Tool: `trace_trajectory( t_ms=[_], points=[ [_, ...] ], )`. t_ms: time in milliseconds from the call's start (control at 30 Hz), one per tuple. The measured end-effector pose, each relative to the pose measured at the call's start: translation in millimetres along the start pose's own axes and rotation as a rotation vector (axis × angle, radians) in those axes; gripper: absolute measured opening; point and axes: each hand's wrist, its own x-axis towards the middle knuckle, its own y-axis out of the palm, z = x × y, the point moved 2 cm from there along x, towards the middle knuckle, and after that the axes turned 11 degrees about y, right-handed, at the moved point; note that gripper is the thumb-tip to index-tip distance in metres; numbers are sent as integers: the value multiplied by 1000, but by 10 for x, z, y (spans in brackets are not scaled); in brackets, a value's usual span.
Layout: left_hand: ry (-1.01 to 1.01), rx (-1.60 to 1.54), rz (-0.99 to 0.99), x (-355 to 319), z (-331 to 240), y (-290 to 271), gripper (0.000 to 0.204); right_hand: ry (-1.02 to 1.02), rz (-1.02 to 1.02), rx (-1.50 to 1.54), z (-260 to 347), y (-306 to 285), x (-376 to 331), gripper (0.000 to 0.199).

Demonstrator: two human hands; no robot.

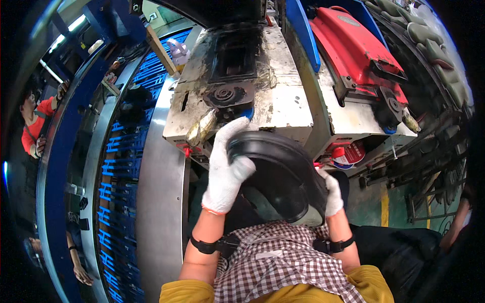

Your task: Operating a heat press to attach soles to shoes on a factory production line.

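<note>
A glossy black curved, boot-like piece (283,166) is held up in front of my checked apron; its exact kind is hard to make out. My left hand (225,169), in a white knit glove, grips its left end, the thumb on the near side and the fingers along the upper edge. My right hand (332,193), also gloved in white, is closed on the right edge, with some fingers hidden behind the piece. Just beyond it stands a worn white machine (288,108) with a dark metal bracket (230,96) on its top.
A red machine cover (348,45) sits at the right, with a round tub (353,154) below. Blue slatted conveyor racks (118,202) and a metal ledge (159,212) run along my left. Olive pieces (434,48) fill a rack far right. Other people are at the left and right edges.
</note>
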Motion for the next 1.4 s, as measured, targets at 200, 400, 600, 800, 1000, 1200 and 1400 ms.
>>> trace_trajectory(
  t_ms=[200, 400, 600, 800, 1000, 1200, 1400],
  points=[
    [-147, -136, -42, -94, 95, -205, 89, -150, -62, -378, 567, 365, -277, 67],
    [-142, -165, -129, -149, 100, -250, 78, -69, -68, -366, 566, 480, -391, 61],
    [-122, -130, -197, -126, 16, -203, 65, 4, -80, -332, 574, 551, -423, 63],
    [45, -191, -267, -35, 109, -262, 70, 53, 93, -321, 646, 955, -493, 85],
    [-119, -431, -455, 105, 169, -279, 62, 14, 150, -345, 768, 1206, -536, 91],
    [-216, -416, -464, 107, 51, -177, 66, 22, 242, -297, 837, 1311, -642, 88],
    [-222, -279, -450, 106, 120, -139, 75, -42, 213, -597, 930, 1216, -670, 58]
  ],
)
